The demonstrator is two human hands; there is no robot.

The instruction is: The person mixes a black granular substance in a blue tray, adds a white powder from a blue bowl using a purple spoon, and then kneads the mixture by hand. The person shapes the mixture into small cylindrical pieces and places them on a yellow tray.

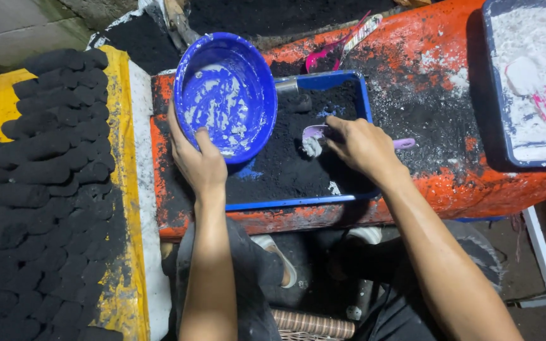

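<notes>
Sideways, the scoop (349,136) in the right hand (361,146) points its bowl left.

Bowl (225,95) tilts over tray (298,202)'s left; scoop (316,134) lies in the powder (292,164).

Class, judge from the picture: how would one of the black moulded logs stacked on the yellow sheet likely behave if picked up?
The black logs look pressed from powder, so probably crumbly and fragile. Being rounded, one may roll if nudged. The dust around the yellow sheet suggests they smear fingers.
</notes>
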